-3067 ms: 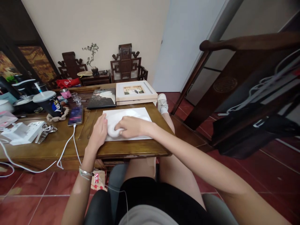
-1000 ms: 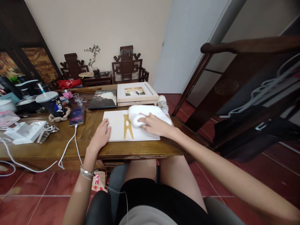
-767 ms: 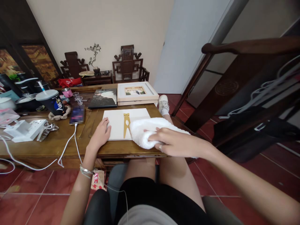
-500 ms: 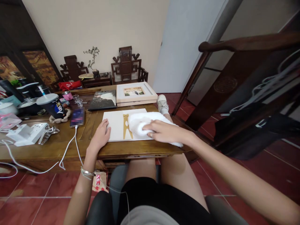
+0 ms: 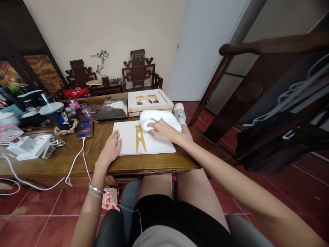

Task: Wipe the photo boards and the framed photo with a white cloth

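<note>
Our right hand (image 5: pixel 161 129) grips a bunched white towel (image 5: pixel 158 114) over the far right corner of a white board (image 5: pixel 125 140), just beside its gold giraffe-like figure (image 5: pixel 139 140). Our left hand (image 5: pixel 111 146), grasping nothing, touches the board's left edge on the wooden table (image 5: pixel 154 163).

Left grip (image 5: pixel 110 147) loose; right grip (image 5: pixel 161 130) curled, arm (image 5: pixel 231 178) outstretched.
</note>
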`<state>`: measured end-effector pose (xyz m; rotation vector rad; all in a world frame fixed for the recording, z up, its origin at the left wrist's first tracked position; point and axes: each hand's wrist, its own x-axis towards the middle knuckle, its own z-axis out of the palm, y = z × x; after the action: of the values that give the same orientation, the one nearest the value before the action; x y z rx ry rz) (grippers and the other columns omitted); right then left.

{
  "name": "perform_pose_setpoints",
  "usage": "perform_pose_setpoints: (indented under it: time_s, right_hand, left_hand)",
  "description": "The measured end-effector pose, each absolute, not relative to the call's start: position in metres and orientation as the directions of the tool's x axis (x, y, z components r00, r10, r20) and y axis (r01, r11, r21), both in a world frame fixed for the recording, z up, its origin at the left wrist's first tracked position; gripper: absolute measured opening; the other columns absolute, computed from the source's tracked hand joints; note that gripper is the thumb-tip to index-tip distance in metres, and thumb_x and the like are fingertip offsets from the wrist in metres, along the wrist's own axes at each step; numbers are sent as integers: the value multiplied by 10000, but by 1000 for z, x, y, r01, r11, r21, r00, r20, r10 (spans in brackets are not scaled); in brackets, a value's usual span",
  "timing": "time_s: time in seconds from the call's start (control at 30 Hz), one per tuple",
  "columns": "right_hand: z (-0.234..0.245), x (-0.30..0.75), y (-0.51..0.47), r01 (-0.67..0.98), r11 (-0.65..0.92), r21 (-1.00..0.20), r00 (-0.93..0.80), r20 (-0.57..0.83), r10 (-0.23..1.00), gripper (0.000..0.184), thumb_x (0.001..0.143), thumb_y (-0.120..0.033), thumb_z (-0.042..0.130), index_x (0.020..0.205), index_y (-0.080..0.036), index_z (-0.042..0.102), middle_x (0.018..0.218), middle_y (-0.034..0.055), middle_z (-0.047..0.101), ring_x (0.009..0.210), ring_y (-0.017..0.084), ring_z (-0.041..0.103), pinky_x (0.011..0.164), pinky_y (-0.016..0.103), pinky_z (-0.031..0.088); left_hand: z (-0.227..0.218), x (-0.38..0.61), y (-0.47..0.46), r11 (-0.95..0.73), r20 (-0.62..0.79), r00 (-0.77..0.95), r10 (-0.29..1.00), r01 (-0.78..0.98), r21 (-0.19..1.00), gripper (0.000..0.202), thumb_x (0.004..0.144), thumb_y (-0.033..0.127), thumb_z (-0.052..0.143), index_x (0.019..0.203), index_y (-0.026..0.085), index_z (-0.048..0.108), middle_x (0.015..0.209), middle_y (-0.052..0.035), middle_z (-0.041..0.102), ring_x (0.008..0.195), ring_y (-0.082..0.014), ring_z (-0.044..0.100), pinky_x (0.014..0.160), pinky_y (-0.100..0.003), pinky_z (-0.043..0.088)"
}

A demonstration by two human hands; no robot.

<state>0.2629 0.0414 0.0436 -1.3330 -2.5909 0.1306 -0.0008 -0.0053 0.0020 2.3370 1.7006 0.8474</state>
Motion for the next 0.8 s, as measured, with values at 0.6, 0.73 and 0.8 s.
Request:
perform_pose_setpoints:
  time_s: [0.6,0.73,0.8]
  right_hand:
    - [89,281,-39,723,643,-253,-684,-125,719,308,835,-161,455,1039,-168,685,944,111,709,958,281,633,829,344,450]
    - [61,256,17,797,567,-208,-577,14,817,399,879,-169,389,1219,-157,598,1163,151,660,1209,325,512,996,488,365]
    - [52,237,39,832,515,-207,-514,63,856,407,892,-172,354,1230,-144,580,1182,173,651,1270,342,453,1015,570,331]
  left_hand:
    - [-2,0,-4,-344,354,197,915,837,425,429,929,274,370,1243,44,550,1435,-212,478,1379,-268,409,1175,-428,289]
    - [-3,-1,-3,-355,371,201,907,837,416,415,931,283,375,1242,76,554,1433,-190,488,1374,-266,417,1167,-440,303]
    - [-2,-2,-3,-355,367,203,908,838,413,415,932,286,375,1238,72,556,1429,-194,491,1371,-263,421,1167,-433,305]
